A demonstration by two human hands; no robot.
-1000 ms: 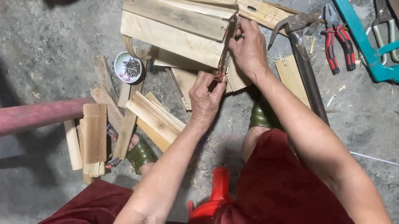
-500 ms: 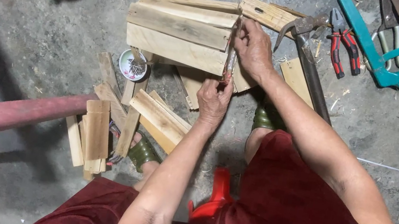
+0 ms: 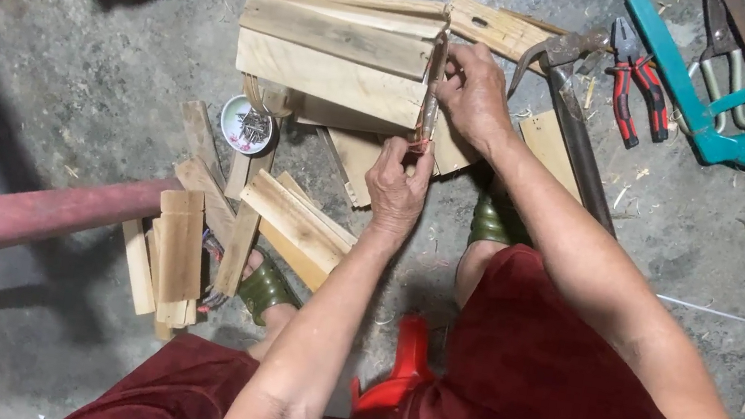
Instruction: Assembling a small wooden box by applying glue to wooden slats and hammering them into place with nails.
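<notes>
Both hands meet at the right end of a stack of pale wooden boards (image 3: 336,59) lying on the concrete floor (image 3: 65,71). The left hand (image 3: 396,183) has its grip closed, fingertips pinched on the lower end of a thin upright strip (image 3: 431,99) set against the board ends. The right hand (image 3: 476,91) grips closed on the same strip higher up, fingers curled over it and pressing it to the stack. What the strip is made of cannot be told.

To do this step well, judging from the pose, the strip should be kept flush and square to the board ends, the two grips well apart along it so it cannot twist, and the stack kept from sliding on the floor.

Counted around the work:
- one claw hammer (image 3: 571,121) just right of the right hand, head near the stack
- one pair of red-handled pliers (image 3: 640,82) beyond it
- one teal-handled saw (image 3: 708,103) and one pair of shears (image 3: 739,68) at top right
- one small round dish of nails (image 3: 246,125) left of the left hand
- loose offcuts (image 3: 187,250), roughly a dozen, heaped at lower left
- one reddish pole (image 3: 22,219) at the left edge
- two green sandals (image 3: 495,221), one on each foot.
</notes>
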